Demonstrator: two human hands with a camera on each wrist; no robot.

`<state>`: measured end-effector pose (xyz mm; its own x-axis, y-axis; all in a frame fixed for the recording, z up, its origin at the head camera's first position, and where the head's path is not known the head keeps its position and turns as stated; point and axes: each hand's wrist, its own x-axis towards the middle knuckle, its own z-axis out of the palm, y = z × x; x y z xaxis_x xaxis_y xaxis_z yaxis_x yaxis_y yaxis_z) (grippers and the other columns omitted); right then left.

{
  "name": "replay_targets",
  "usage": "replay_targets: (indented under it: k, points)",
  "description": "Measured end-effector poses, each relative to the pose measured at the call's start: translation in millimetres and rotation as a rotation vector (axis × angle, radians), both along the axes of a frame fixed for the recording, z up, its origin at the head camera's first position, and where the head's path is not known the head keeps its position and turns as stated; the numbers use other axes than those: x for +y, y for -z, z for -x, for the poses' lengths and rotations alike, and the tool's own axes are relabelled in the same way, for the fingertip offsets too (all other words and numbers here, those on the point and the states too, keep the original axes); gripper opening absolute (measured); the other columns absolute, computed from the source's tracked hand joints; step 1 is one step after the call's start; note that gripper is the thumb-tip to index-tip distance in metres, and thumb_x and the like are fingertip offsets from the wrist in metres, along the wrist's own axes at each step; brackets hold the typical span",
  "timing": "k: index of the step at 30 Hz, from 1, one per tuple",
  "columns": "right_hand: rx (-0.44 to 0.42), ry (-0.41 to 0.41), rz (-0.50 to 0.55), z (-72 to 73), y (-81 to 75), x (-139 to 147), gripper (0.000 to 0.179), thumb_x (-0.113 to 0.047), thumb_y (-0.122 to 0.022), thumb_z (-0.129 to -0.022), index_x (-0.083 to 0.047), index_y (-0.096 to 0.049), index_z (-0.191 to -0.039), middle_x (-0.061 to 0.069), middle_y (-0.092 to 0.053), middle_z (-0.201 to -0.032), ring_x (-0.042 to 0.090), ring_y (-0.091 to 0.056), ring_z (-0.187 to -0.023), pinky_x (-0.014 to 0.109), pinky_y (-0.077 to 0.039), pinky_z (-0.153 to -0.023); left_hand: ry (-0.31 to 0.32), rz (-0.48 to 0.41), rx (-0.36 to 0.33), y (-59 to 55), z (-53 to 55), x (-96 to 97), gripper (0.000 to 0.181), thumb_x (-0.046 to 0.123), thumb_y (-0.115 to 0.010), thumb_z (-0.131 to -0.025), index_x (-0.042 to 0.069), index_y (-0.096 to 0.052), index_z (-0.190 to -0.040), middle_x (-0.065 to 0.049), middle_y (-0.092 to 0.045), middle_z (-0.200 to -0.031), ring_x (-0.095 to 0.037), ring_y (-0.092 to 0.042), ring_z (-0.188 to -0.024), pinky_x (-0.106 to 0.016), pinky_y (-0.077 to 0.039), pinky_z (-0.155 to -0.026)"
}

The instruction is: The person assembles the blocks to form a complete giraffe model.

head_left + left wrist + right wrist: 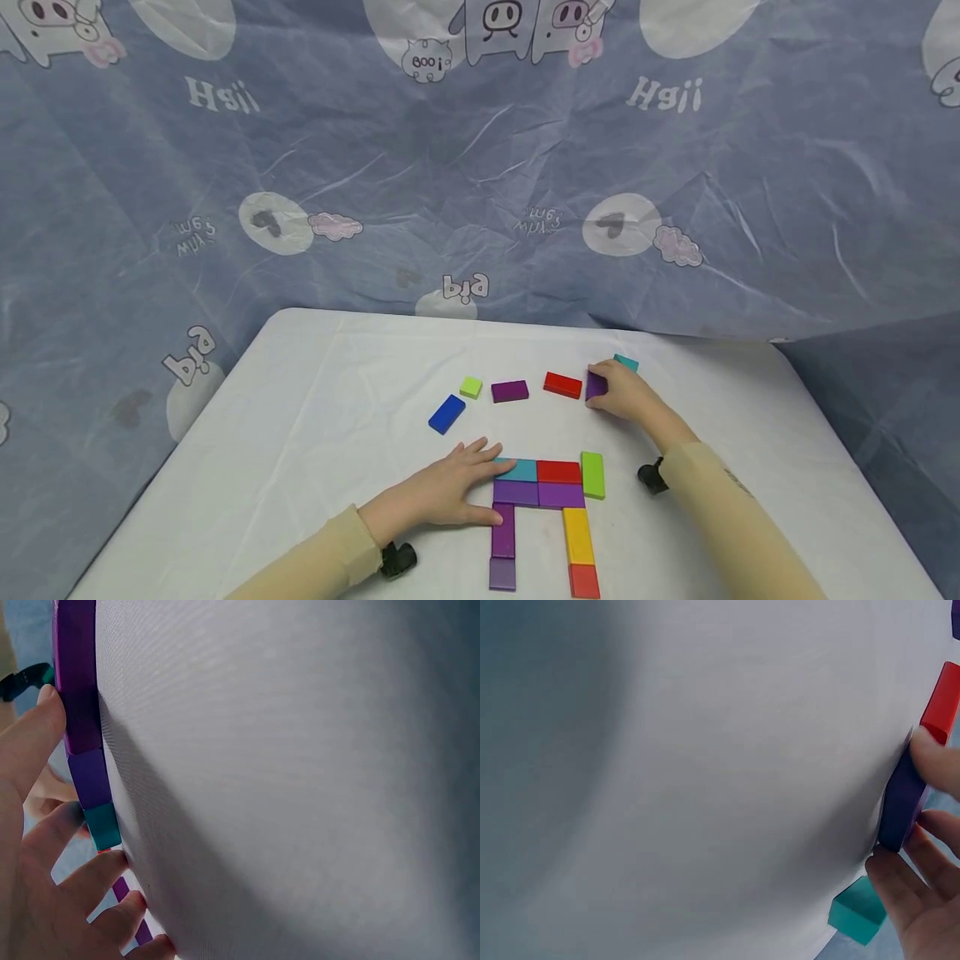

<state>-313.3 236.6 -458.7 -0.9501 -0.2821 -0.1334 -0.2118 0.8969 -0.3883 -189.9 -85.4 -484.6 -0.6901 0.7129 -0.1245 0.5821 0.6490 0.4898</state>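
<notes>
My right hand point(628, 395) pinches a purple block point(595, 385) between thumb and fingers at the back right of the table; the right wrist view shows this block point(902, 799) low against the white surface. Nearer to me, flat coloured blocks form an arch-like shape. My left hand point(450, 490) lies along its left side with fingers spread. Its fingertips touch the teal block point(521, 472) at the top corner, and its thumb touches the dark purple block point(503, 537) of the left leg. Beside the red block point(558, 472) stands a lime green block point(592, 475), set lengthwise.
Loose blocks lie farther back: blue point(447, 414), small lime point(471, 387), dark purple point(510, 391), red point(562, 385) and teal point(627, 363). The shape's right leg has a yellow block point(578, 536) and a red one point(584, 581). Behind the white table point(337, 375) hangs a patterned curtain point(450, 167).
</notes>
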Motion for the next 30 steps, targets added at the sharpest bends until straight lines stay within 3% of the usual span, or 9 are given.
replay_targets:
  k: [6,12,17,30]
  points:
    - [0.029,0.006,0.069,-14.5,-3.6,8.7,0.068,-0.025,-0.081,-0.082,0.005,-0.054,-0.136,0.029,-0.054,-0.134,0.041,-0.056,-0.114,0.057,-0.048,-0.100,-0.004,0.004,-0.006,-0.1,1.2,-0.1,0.076,0.057,-0.064,-0.088,0.031,-0.036,-0.153,-0.003,-0.031,-0.161,-0.031,-0.022,-0.152,-0.056,-0.022,-0.120]
    - [-0.006,-0.008,0.138,-36.9,-7.5,11.7,0.070,-0.030,-0.083,-0.078,0.001,-0.057,-0.135,0.027,-0.056,-0.134,0.042,-0.058,-0.114,0.054,-0.052,-0.096,-0.009,0.003,-0.015,-1.5,0.4,0.3,0.076,0.057,-0.065,-0.088,0.030,-0.037,-0.153,-0.004,-0.031,-0.161,-0.030,-0.021,-0.152,-0.056,-0.022,-0.121]
    - [-0.007,-0.035,0.158,-52.0,-1.9,11.0,0.070,-0.032,-0.085,-0.077,-0.002,-0.058,-0.134,0.023,-0.059,-0.130,0.038,-0.059,-0.112,0.051,-0.054,-0.095,-0.009,0.007,-0.008,-1.3,0.5,0.1,0.076,0.057,-0.065,-0.088,0.030,-0.036,-0.153,-0.003,-0.030,-0.162,-0.029,-0.021,-0.152,-0.055,-0.022,-0.121]
    - [0.010,-0.011,0.170,-64.4,6.0,16.1,0.054,-0.024,-0.079,-0.084,-0.004,-0.061,-0.130,0.017,-0.063,-0.124,0.031,-0.059,-0.107,0.049,-0.055,-0.094,-0.012,0.000,-0.012,-1.8,-1.1,0.9,0.075,0.056,-0.066,-0.088,0.029,-0.038,-0.152,-0.004,-0.031,-0.161,-0.029,-0.021,-0.152,-0.054,-0.021,-0.121]
